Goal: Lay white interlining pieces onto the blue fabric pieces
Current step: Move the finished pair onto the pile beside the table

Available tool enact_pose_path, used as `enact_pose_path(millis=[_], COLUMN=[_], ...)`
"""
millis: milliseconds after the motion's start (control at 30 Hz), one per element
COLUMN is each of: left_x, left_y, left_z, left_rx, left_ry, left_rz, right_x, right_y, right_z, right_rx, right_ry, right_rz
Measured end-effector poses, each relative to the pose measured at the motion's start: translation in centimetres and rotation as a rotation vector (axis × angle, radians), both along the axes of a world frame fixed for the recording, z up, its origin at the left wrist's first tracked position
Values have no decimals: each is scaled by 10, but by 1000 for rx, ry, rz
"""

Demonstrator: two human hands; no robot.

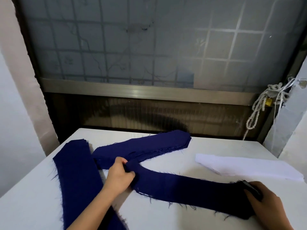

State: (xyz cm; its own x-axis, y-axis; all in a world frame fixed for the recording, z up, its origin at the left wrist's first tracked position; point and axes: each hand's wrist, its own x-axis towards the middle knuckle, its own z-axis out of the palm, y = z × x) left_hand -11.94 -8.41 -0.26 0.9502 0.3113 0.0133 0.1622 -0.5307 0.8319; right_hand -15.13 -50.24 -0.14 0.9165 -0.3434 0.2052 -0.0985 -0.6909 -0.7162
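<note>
A long blue fabric piece [182, 185] was held stretched across the white desk [182, 218], as seen from a head-worn camera. Its left end was gripped in the left hand [119, 175], with fingers and thumb curled round the bunched cloth. Its right end was clasped in the right hand [267, 206], fingers closed on the dark edge near the front of the desk. The white interlining pieces [245, 166] were seen stacked just behind the held piece, towards the right side of the desk and not touching the blue cloth. A curved blue stack [142, 146] was seen just behind the left hand. A second blue stack [74, 176] was laid along the left side, passing under the left forearm. A frosted window [149, 47] and a knotted rope [260, 103] were visible beyond.
</note>
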Motion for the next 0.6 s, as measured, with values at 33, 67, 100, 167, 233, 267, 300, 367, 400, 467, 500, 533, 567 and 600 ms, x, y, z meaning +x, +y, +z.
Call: enact_pose_path(millis=[33,67,100,167,233,267,300,367,400,467,500,533,567,600], left_x=[0,-2,-1,2,8,12,16,25,29,37,40,43,46,49], left_y=[6,14,22,45,72,87,102,133,148,172,182,189,196,202], left_z=[5,9,14,25,41,51,60,79,86,96,99,101,101,101], left_rx=[-120,-218,-275,-284,-252,-225,-190,-132,-120,-88,-72,-63,-61,-68], left_ry=[-36,-77,-123,-222,-312,-354,-391,-428,-421,-357,-317,-281,-248,-219], left_rz=[45,94,144,234,295,326,366,440,464,519,549,564,565,553], right_x=[-2,-5,-9,-15,-25,-32,-40,-57,-65,-80,-86,-91,-96,-100], right_y=[3,10,18,41,72,88,104,138,156,188,205,219,233,247], right_z=[3,4,7,12,18,21,26,33,37,40,40,38,33,30], right_rx=[73,177,297,550,791,885,942,950,916,832,814,817,815,812], right_ry=[-10,-14,-11,18,75,116,165,242,268,310,344,382,425,480], right_rz=[-8,-16,-25,-40,-13,22,74,192,260,408,469,525,571,614])
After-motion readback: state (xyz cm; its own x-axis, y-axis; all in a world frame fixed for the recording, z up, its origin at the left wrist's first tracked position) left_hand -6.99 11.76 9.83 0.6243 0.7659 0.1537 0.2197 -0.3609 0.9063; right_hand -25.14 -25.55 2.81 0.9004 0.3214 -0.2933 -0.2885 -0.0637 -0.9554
